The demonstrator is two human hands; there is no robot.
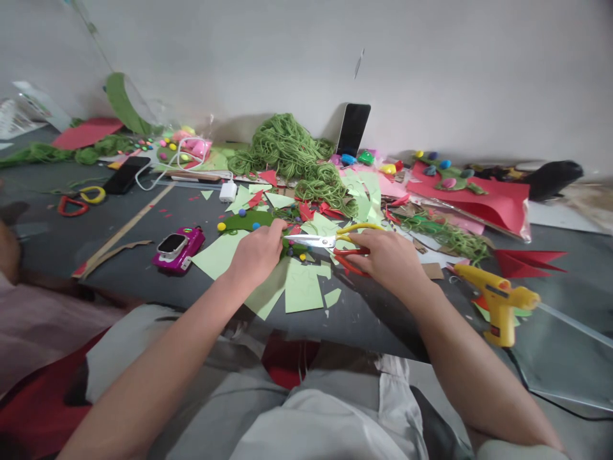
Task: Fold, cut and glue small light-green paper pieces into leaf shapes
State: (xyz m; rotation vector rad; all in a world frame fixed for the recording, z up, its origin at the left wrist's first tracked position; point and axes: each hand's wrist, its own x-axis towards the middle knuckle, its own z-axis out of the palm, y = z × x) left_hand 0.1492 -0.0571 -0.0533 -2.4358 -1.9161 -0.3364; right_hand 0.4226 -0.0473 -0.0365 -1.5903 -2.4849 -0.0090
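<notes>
A pair of scissors (324, 241) with yellow and red handles is in my right hand (390, 255), the blades pointing left. My left hand (258, 252) has its fingers pinched together near the blade tips; what is between them is hidden. Just behind that hand lies a dark green curved piece (239, 222) with small yellow and blue pompoms on it. Light green paper (302, 289), cut into sheets and scraps, is spread under and around both hands.
A heap of green yarn (287, 150) and a propped phone (353, 130) stand by the wall. To the right lie a yellow glue gun (498, 300) and red sheets (472, 198). A purple device (179, 250), a second phone (128, 176) and more scissors (74, 203) are leftward.
</notes>
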